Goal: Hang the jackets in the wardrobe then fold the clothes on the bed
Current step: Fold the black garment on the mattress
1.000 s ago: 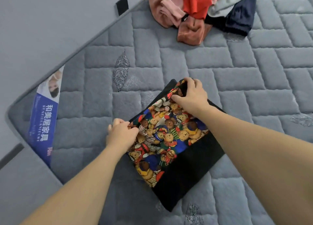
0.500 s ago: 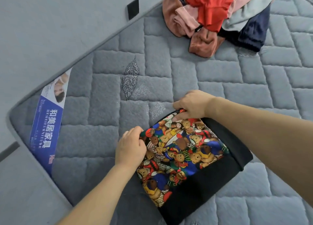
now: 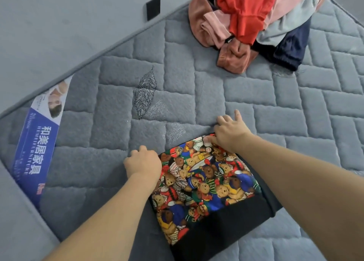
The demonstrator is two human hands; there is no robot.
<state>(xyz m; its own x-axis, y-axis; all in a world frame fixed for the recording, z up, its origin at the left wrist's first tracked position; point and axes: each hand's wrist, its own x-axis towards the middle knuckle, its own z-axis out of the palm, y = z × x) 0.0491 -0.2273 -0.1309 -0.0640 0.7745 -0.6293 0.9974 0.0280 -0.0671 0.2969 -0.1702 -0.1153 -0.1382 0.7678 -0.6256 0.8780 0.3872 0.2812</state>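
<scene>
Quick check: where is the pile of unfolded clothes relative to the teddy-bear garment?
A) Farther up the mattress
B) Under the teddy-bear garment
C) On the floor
A: the pile of clothes lies on the mattress, apart from the teddy-bear garment.

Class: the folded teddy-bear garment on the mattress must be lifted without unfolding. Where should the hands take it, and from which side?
Probably slide both hands under the teddy-bear garment from its two opposite short sides, left and right: it lies flat, folded into a rectangle, so supported edges should keep the layers together.
</scene>
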